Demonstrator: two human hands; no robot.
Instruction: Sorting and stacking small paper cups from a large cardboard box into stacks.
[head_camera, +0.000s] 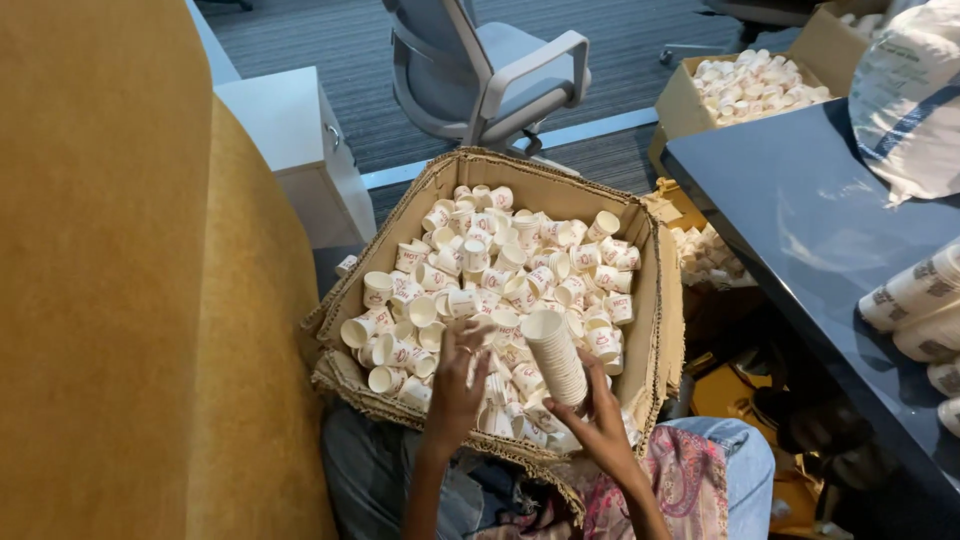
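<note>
A big open cardboard box (664, 300) rests on my lap, filled with several loose small white paper cups (500, 260) with red print. My right hand (600, 425) grips a nested stack of cups (556, 357), tilted with its open end up and to the left. My left hand (455, 385) reaches into the cups at the near edge of the box, its fingers bent among them. Whether it holds a cup is hidden.
A mustard-yellow padded wall (120, 270) fills the left. A dark table (810, 230) at the right carries cup stacks (915, 290) and a plastic bag (910, 100). Beyond stand a grey office chair (480, 70), a white cabinet (290, 150) and another cup-filled box (755, 85).
</note>
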